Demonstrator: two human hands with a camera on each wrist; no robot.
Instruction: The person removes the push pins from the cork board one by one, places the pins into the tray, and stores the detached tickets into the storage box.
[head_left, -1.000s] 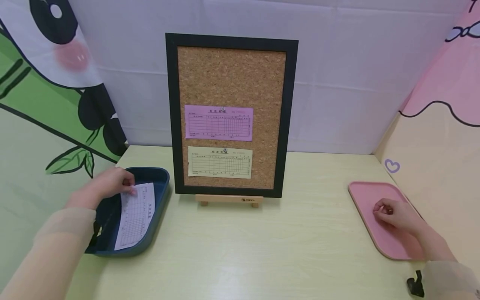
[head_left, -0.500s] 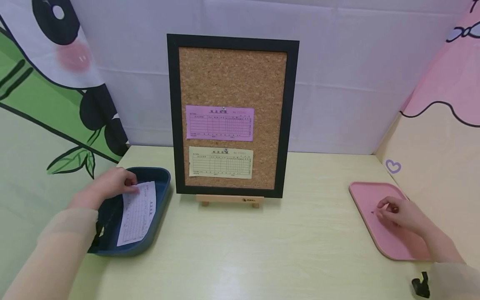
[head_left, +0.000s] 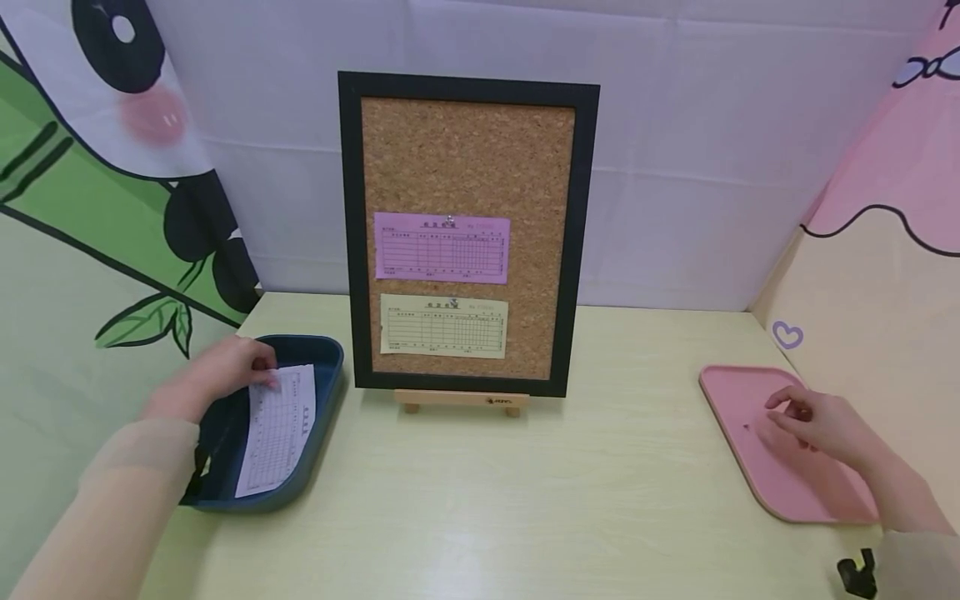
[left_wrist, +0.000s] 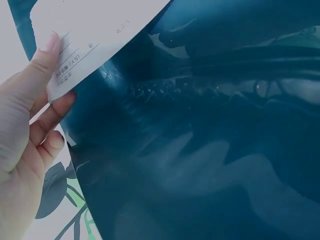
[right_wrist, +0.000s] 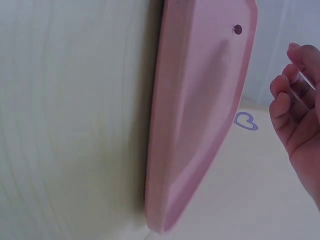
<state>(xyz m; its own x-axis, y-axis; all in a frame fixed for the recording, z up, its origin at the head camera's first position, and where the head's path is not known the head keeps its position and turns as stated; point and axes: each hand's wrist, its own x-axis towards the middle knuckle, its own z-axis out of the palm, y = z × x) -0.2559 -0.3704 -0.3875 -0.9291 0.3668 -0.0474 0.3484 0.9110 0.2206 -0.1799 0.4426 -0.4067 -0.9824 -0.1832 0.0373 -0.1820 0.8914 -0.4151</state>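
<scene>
Over the blue tray point(head_left: 330, 367), I see the left hand point(head_left: 227, 372) pinching the white paper point(head_left: 279, 429) by one end. It could bend or slip, because only that end is held. Above the pink tray point(head_left: 738, 393), the right hand point(head_left: 828, 427) is loose, with nothing in it. A careless touch on the tiny pin point(right_wrist: 238, 29) could prick; I can't quite tell which way it points.

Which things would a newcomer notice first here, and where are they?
Probably the black-framed corkboard in the middle, with a purple slip pinned above a yellow slip. Left of it, over a blue tray, the left grip pinches a white slip; at right lies a pink tray.
</scene>
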